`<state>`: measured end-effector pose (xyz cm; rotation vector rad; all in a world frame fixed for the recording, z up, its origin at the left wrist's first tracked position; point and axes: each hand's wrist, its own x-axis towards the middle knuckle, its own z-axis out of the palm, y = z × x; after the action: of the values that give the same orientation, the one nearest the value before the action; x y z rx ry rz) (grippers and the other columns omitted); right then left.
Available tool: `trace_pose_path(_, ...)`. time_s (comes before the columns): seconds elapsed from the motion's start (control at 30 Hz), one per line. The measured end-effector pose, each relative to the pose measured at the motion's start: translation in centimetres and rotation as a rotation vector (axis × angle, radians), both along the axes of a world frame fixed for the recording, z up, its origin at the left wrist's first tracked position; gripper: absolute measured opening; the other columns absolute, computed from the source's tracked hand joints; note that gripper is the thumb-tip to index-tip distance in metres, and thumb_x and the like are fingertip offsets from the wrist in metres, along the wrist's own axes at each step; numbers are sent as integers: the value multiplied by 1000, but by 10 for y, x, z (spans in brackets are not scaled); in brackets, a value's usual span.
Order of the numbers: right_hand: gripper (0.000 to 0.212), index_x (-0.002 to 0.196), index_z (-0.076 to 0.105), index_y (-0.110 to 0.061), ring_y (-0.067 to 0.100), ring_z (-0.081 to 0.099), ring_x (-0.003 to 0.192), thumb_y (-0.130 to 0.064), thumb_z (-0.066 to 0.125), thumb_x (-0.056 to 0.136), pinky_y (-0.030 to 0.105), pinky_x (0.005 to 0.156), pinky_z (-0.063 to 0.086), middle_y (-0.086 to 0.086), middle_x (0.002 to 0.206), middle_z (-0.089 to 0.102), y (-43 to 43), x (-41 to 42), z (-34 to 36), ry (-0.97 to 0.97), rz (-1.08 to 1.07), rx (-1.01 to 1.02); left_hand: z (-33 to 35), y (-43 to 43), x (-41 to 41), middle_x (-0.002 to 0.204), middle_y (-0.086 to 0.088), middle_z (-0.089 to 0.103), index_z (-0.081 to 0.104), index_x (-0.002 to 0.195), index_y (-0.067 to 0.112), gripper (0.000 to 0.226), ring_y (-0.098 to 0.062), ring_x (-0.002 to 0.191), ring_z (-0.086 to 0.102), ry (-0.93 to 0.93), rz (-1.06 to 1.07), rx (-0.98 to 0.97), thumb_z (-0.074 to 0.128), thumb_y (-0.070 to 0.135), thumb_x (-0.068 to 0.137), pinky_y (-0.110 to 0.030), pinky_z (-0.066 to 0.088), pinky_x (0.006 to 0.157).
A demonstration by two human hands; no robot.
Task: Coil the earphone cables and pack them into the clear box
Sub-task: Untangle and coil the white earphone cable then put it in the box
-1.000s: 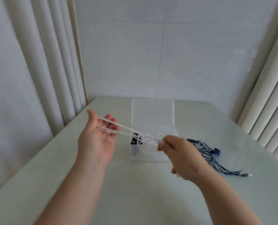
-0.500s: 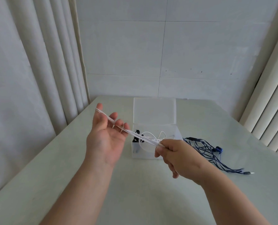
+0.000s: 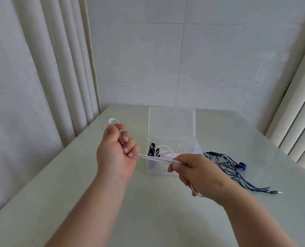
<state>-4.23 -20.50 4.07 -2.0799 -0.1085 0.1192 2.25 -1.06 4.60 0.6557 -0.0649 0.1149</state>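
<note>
White cable, folded into several parallel strands, runs taut between my two grips above the worktop just in front of the open clear box: my left hand is closed on one end, with loops showing above the fist, and my right hand pinches the other end between thumb and fingertips. I judge it light, limp and slippery, liable to spring open, so hold the bundle at the folds, not the strands. No brand, label or writing is legible; blue earphones lie loose beside the box.
</note>
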Motion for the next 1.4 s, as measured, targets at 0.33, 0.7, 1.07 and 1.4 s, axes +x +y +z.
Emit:
trace_pose_path(0.33, 27, 74, 71, -33, 4, 38, 45, -35, 53, 95, 25, 52, 37, -16, 46, 44, 3, 1, 2, -318, -233, 41, -3, -23, -18, 56, -4, 41, 45, 54, 12, 27, -11, 39, 20, -30, -248, 585, 40, 15, 81, -18, 12, 44)
trace_pose_path(0.7, 13, 104, 66, -41, 5, 37, 43, -37, 62, 92, 20, 46, 35, -10, 51, 43, 6, 2, 0, -355, -205, 82, -1, -30, -30, 56, -6, 30, 37, 55, 12, 13, -14, 43, 16, -56, -499, 883, 42, 20, 64, -17, 15, 44)
trace_pose_path(1.07, 17, 76, 68, -31, 14, 39, 47, -32, 62, 92, 23, 45, 34, -11, 46, 43, 3, 6, 1, -328, -292, 208, -6, -30, -25, 61, -8, 51, 56, 80, 16, 21, -23, 53, 46, -130, -311, 849, 49, 7, 62, -29, 38, 50)
trace_pose_path(1.4, 19, 79, 67, -18, 16, 39, 41, -22, 58, 96, 14, 34, 30, -3, 45, 41, 0, 6, 3, -285, -391, 384, -9, -21, -17, 79, 5, 74, 74, 84, 25, 13, -9, 70, 64, -206, -13, 1180, 70, 12, 84, -24, 45, 70)
